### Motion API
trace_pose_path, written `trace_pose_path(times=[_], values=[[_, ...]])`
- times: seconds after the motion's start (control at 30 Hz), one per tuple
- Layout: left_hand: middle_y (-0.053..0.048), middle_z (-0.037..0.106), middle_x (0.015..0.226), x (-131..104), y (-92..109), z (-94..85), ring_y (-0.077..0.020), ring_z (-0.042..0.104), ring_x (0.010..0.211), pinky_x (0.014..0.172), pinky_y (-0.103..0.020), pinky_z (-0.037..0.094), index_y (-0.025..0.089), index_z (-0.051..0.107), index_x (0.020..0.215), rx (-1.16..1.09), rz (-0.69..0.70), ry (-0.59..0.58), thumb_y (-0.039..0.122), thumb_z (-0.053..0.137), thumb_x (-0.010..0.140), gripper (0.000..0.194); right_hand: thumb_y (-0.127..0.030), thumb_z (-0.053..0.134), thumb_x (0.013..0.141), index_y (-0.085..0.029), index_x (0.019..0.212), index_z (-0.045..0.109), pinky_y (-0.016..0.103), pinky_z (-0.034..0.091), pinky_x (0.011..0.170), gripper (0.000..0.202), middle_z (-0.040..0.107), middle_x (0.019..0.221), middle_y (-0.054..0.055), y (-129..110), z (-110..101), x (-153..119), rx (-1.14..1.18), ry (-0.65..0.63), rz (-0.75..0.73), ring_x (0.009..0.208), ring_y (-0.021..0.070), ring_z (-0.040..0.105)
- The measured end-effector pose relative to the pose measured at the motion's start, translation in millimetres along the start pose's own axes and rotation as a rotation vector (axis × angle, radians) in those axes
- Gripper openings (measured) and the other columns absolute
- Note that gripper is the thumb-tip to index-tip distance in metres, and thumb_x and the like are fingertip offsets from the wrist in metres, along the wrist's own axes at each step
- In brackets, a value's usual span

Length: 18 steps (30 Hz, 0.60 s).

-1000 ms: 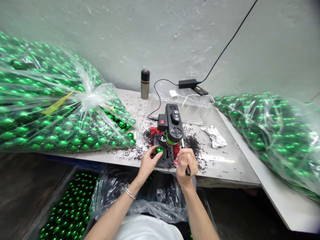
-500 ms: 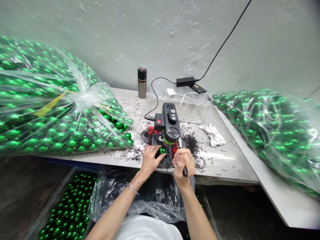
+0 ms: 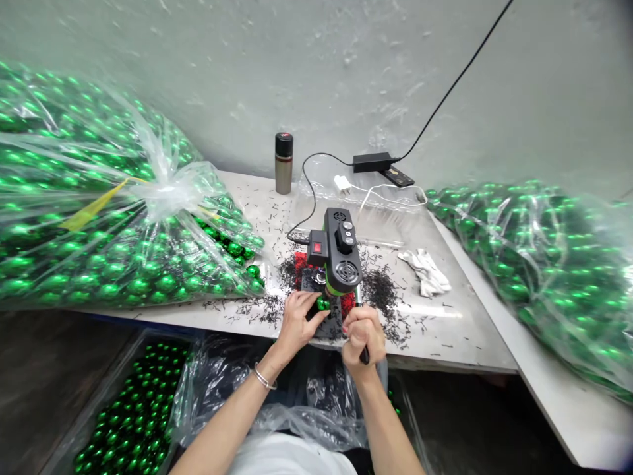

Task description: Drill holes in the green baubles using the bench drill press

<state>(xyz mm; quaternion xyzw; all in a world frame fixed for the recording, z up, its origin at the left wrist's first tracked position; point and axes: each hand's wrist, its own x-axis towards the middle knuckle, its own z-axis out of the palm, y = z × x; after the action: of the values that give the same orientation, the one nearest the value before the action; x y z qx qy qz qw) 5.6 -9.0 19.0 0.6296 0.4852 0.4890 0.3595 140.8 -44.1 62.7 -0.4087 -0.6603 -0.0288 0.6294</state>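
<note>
A black machine (image 3: 341, 251) with a red switch stands on the table, its round head over a green ball (image 3: 323, 303). My left hand (image 3: 299, 319) has its thumb and fingers around the ball, just below the machine head. At the machine's right side, my right hand (image 3: 364, 335) is wrapped round the black grip of a lever (image 3: 364, 356). Small black pieces (image 3: 380, 287) lie scattered on both sides of the machine, and red material (image 3: 348, 303) shows beside its base.
Large clear bags of green balls lie at the left (image 3: 163, 264) and right (image 3: 534, 244). A bottle (image 3: 283, 163), a power adapter (image 3: 372, 162) and white gloves (image 3: 426, 272) are on the table. Below at the left is a container of green balls (image 3: 128, 409).
The view has shifted slightly. My right hand and the lever sit a little lower, and the machine head appears lower over the ball. My left hand keeps its place at the ball.
</note>
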Motion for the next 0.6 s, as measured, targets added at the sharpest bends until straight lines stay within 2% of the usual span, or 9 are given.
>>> trace_pose_path(times=[0.13, 0.4, 0.6], values=[[-0.01, 0.073, 0.103, 0.4, 1.0, 0.0, -0.031, 0.057, 0.103, 0.105, -0.05, 0.037, 0.027, 0.076, 0.102, -0.027, -0.02, 0.001, 0.03, 0.08, 0.075, 0.027, -0.02, 0.038, 0.096, -0.022, 0.069, 0.045, 0.037, 0.05, 0.076, 0.028, 0.054, 0.071, -0.001, 6.3, 4.1, -6.9, -0.002, 0.041, -0.022, 0.06, 0.0125, 0.052], [-0.01, 0.072, 0.102, -0.7, 1.8, 1.1, -0.0316, 0.057, 0.103, 0.105, -0.05, 0.036, 0.027, 0.077, 0.1, -0.072, -0.042, 0.02, 0.03, 0.08, 0.074, 0.026, -0.023, 0.035, 0.096, -0.023, 0.067, 0.045, 0.043, 0.053, 0.084, 0.031, 0.055, 0.07, -0.001, 12.0, 9.1, -19.7, 0.014, 0.086, 0.032, 0.058, 0.0135, 0.056], [-0.011, 0.072, 0.103, -1.2, -0.3, 1.7, -0.0312, 0.057, 0.104, 0.103, -0.049, 0.037, 0.026, 0.075, 0.104, -0.01, -0.003, 0.003, 0.032, 0.078, 0.077, 0.027, -0.027, 0.033, 0.1, -0.023, 0.067, 0.043, 0.041, 0.052, 0.09, 0.034, 0.053, 0.071, -0.003, 15.3, 10.9, -23.1, 0.026, 0.089, 0.026, 0.061, 0.0118, 0.057]])
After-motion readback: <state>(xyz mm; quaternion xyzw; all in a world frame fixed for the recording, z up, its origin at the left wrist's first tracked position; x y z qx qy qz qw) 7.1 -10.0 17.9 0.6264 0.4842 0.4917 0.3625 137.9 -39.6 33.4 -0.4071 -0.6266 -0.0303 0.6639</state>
